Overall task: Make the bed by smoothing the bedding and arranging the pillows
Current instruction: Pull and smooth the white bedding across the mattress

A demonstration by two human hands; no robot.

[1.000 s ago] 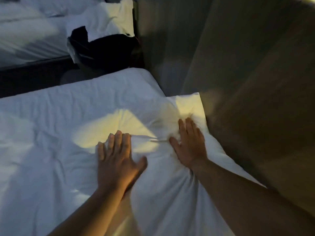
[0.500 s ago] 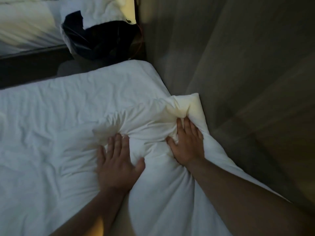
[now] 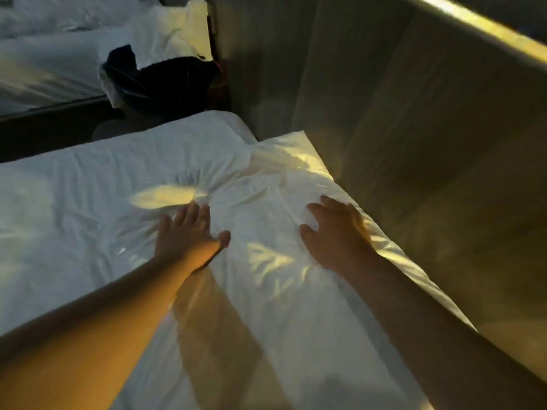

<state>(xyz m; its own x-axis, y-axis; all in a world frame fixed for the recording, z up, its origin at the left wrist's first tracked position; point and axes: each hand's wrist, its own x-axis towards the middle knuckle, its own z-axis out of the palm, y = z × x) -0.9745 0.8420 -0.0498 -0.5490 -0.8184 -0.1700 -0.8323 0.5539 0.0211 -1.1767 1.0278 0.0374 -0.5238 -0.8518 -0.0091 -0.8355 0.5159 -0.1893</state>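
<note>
Left hand (image 3: 189,235) and right hand (image 3: 336,232) are wider apart than half a second ago; the bunched cloth is let go and lies flatter.

Two hands, both released and palm down. Left lies flat, fingers straight, at the seam where the one white pillow (image 3: 284,261) meets the wrinkled bed sheet (image 3: 74,208). Right rests on the pillow near its wall-side edge, fingers spread and slightly bent, gripping nothing. The pillow sits at the head of the near bed, against the one wood-panelled wall (image 3: 429,149). A second bed (image 3: 44,69) with white bedding stands across a dark gap. One dark bundle (image 3: 168,81) lies between the two beds.
</note>
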